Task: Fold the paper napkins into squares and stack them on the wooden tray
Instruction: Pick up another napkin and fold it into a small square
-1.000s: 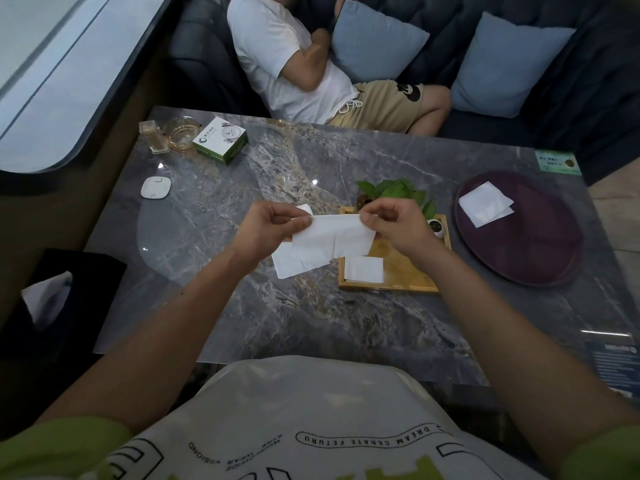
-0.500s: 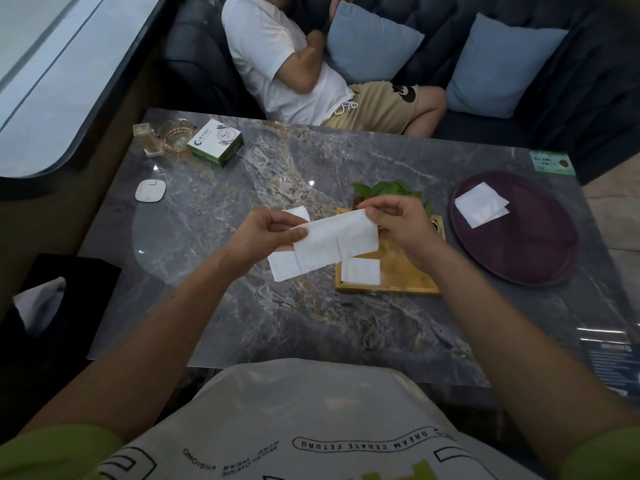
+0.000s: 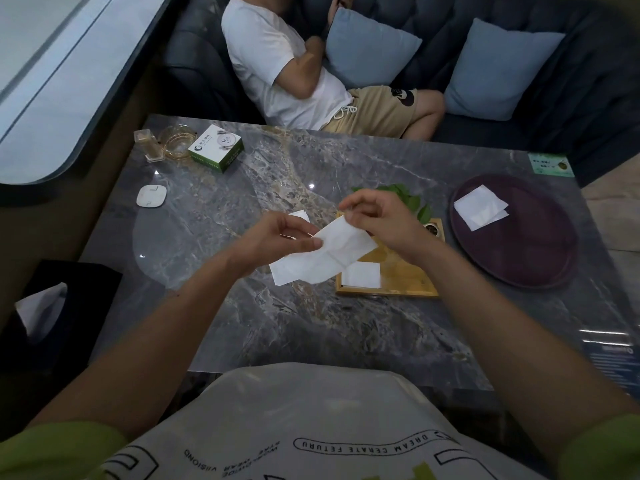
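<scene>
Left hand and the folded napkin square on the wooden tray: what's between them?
Head view: only the long white paper napkin the left hand pinches, stretching toward the folded white square on the rectangular wooden tray.

This looks like a lounge or café booth: a dark tufted sofa [image 3: 588,98] with pale blue cushions [image 3: 370,46] runs across the top of the frame behind a grey marble table [image 3: 311,327]. At the table's upper left stand a glass ashtray [image 3: 175,140], a green-and-white box [image 3: 216,148] and a white button pad [image 3: 151,196]; a printed sticker [image 3: 550,164] marks its upper right corner.
</scene>
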The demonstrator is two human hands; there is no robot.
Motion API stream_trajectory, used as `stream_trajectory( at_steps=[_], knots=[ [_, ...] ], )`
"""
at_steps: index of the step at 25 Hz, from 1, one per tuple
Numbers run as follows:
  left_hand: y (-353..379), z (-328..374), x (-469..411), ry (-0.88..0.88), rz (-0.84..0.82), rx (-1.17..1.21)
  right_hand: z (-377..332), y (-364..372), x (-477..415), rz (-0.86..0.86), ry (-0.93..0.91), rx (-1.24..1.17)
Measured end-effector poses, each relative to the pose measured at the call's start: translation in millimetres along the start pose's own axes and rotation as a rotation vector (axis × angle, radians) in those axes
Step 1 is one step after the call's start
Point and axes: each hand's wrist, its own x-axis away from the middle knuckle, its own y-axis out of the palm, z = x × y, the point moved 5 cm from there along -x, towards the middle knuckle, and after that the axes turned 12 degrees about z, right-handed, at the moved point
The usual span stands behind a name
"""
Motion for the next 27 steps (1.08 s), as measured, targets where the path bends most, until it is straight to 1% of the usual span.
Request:
stream_trajectory(
  at_steps=[3, 5, 7, 9, 12, 14, 16, 23, 27],
  knots=[
    [1.6, 0.1, 1.7, 0.021, 0.003, 0.020, 4.0, -0.8, -1.2, 0.056, 0.046, -0.065],
    [0.3, 0.3, 1.6, 0.012, 0.036, 0.095, 13.0, -2.3, 0.1, 0.077, 0.137, -0.136],
    [-1.1, 0.1, 1.7, -0.020, 0.080, 0.168, 24.4, -0.9, 4.1, 0.045, 0.246, -0.239],
    [-2.1, -2.0, 1.5, -0.064, 0.116, 0.240, 35.3, 4.6, 10.0, -0.024, 0.336, -0.377],
    [-3.1, -6.0, 0.0, -0.091, 0.158, 0.323, 45.7, 13.0, 19.8, -0.090, 0.428, -0.567],
    [-3.0, -8.5, -0.4, -0.090, 0.175, 0.343, 48.4, 18.0, 24.2, -0.098, 0.437, -0.593],
    [-2.2, -11.4, -0.7, -0.105, 0.184, 0.365, 49.5, 22.6, 25.5, -0.084, 0.414, -0.546],
    [-2.3, -16.4, -0.9, -0.135, 0.175, 0.427, 42.1, 17.2, 17.1, 0.089, 0.334, -0.478],
    [-4.6, -19.2, -2.5, -0.153, 0.149, 0.400, 38.8, 13.5, 15.3, 0.132, 0.301, -0.447]
  ],
)
